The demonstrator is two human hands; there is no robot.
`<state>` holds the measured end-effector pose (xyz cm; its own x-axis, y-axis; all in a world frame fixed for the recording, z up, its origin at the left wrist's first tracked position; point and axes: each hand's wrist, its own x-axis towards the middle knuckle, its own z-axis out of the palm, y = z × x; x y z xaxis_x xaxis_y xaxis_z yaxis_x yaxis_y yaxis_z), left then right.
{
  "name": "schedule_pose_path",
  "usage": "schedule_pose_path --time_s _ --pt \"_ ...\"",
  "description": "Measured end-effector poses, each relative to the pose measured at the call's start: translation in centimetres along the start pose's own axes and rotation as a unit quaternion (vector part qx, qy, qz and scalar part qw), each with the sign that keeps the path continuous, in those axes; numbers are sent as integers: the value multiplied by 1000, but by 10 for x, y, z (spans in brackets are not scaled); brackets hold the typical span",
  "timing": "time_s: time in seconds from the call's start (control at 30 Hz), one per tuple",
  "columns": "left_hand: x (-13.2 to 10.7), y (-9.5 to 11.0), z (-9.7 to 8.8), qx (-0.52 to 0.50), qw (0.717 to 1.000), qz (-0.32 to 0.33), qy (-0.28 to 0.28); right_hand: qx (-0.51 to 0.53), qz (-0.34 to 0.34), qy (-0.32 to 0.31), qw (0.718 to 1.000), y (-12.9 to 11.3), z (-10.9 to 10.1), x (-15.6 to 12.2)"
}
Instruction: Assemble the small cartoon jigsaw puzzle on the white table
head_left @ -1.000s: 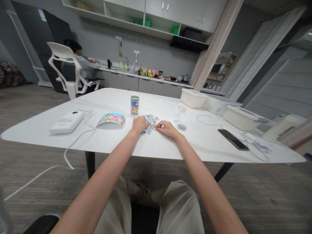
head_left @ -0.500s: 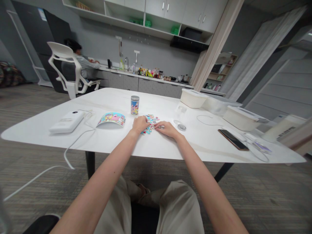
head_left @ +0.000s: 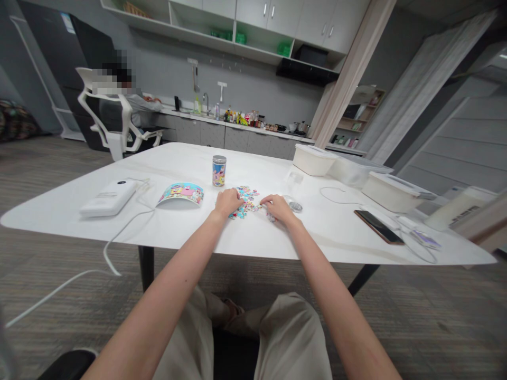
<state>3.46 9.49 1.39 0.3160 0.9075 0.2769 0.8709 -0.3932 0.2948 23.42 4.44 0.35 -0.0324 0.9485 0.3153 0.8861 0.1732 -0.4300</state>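
Observation:
A loose pile of small colourful jigsaw puzzle pieces [head_left: 247,196] lies on the white table between my hands. At the pile's left edge is my left hand [head_left: 228,202], its fingers curled; whatever they may hold is hidden. My right hand [head_left: 279,208] rests low over the table to the right of the pile, fingers bent and apart, with a few pieces showing beneath it. Behind the pile stands a printed cartoon can [head_left: 219,173] with a silver lid. A curved picture card [head_left: 181,195] with a similar cartoon lies to the left.
Beside my right hand are a round silver lid [head_left: 294,206] and a clear container [head_left: 294,181]. A white power bank [head_left: 110,199] with cables lies left. On the right are a phone [head_left: 379,227] and storage boxes [head_left: 393,191]. A person [head_left: 140,108] sits beyond the table.
My right hand has moved right, away from the pile, and a few pieces now show under it. My left hand has stayed in place.

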Motion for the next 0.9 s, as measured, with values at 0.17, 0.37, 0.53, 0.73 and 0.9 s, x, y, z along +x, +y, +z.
schedule_pose_path --time_s 0.17,0.37,0.53,0.73,0.9 --pt "0 0 1 2 1000 -3 6 52 -95 -32 994 -1 5 1" --pt "1 -2 3 -9 1000 -6 -4 64 -122 -9 990 0 6 -2" --pt "1 -1 2 -16 1000 -4 -5 79 -131 -16 988 2 8 -1" --pt "-1 1 2 -11 1000 -4 -1 76 -126 -6 989 4 9 0" --pt "0 -1 2 -2 1000 -12 -4 59 -116 0 992 3 8 0"
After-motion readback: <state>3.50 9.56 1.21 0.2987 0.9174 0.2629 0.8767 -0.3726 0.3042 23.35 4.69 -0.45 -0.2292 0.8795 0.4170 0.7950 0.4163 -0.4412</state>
